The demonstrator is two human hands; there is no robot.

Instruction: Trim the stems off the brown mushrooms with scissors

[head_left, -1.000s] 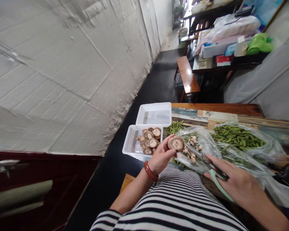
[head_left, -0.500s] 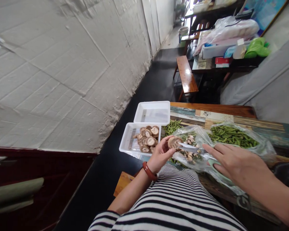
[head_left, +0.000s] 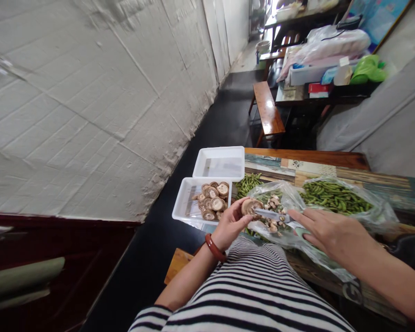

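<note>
My left hand (head_left: 233,221) grips a brown mushroom (head_left: 249,207) by its cap, gill side toward the right. A pair of scissors (head_left: 271,214) with pale green handles is in my right hand (head_left: 327,230), its blades reaching the mushroom's underside. The blades look closed or nearly so. Beneath them, cut mushroom stems (head_left: 274,226) lie on a clear plastic bag (head_left: 292,196). Left of my left hand, several mushrooms (head_left: 212,199) are heaped in a white plastic tray (head_left: 181,200).
A second white tray (head_left: 219,162) stands behind the first. Green bean pods (head_left: 335,196) lie in plastic at the right, and more pods (head_left: 248,184) near the trays. A wooden bench (head_left: 268,106) and a cluttered table (head_left: 290,94) are farther back. A white wall (head_left: 107,92) runs along the left.
My right hand has shifted slightly left with the scissors, and the blades have closed up at the mushroom. My left hand holds the mushroom in nearly the same place.
</note>
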